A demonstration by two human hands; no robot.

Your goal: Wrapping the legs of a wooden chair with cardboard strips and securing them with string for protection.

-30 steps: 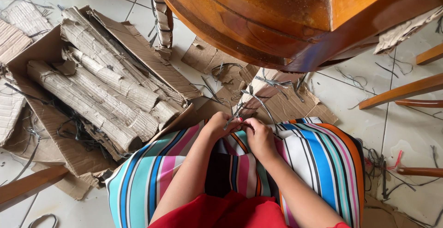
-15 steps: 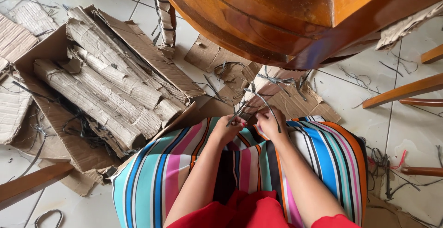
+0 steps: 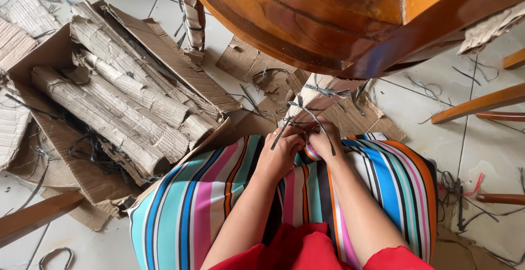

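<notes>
Strings (image 3: 306,114) are now pinched between both hands, left hand (image 3: 279,152) and right hand (image 3: 324,138), which moved closer together, fingers shut tight.

Home craft workspace, tiled floor (image 3: 136,237), rolled cardboard bundles (image 3: 109,106), wooden furniture (image 3: 328,18)

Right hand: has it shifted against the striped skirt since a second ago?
Yes, slightly. The right hand has slid forward along the striped skirt to its front edge by the cardboard sheet, close beside the left hand, gripping a grey strap.
</notes>
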